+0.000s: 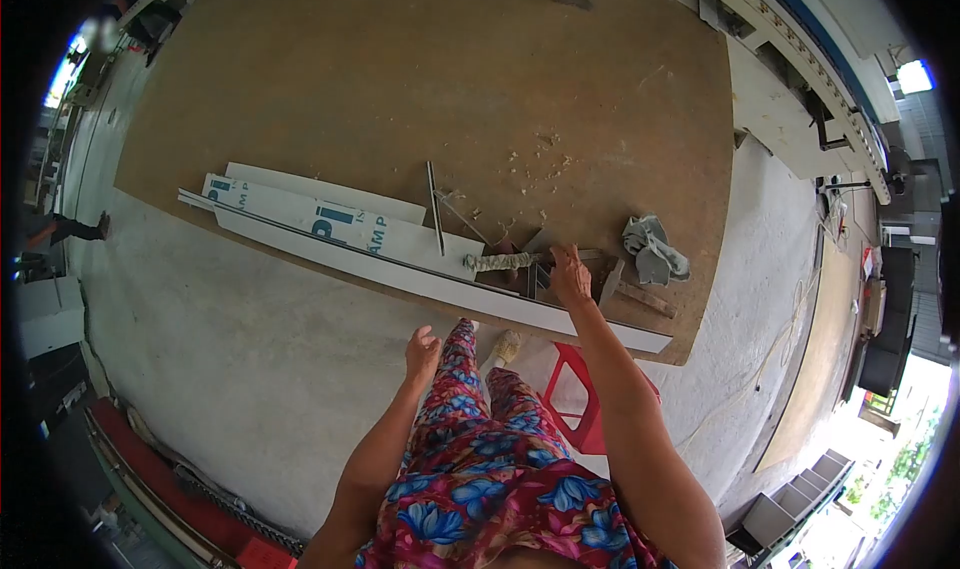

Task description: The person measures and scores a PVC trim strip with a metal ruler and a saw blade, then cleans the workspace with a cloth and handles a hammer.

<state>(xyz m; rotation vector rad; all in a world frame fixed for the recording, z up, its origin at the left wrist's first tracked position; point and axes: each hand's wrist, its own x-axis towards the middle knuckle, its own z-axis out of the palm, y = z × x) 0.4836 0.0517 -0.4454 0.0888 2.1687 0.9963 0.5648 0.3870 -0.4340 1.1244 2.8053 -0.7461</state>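
A single head-worn camera looks from above the wearer's floral clothing point(490, 469), facing forward and steeply down onto the broad brown surface point(450, 79). Its very wide lens bends straight edges and darkens the corners, sitting far enough back to take in the grey floor point(250, 309) on either side.

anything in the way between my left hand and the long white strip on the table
Nothing visible stands in the way: between the left hand and the long white strip, only floor and the edge of the table show.
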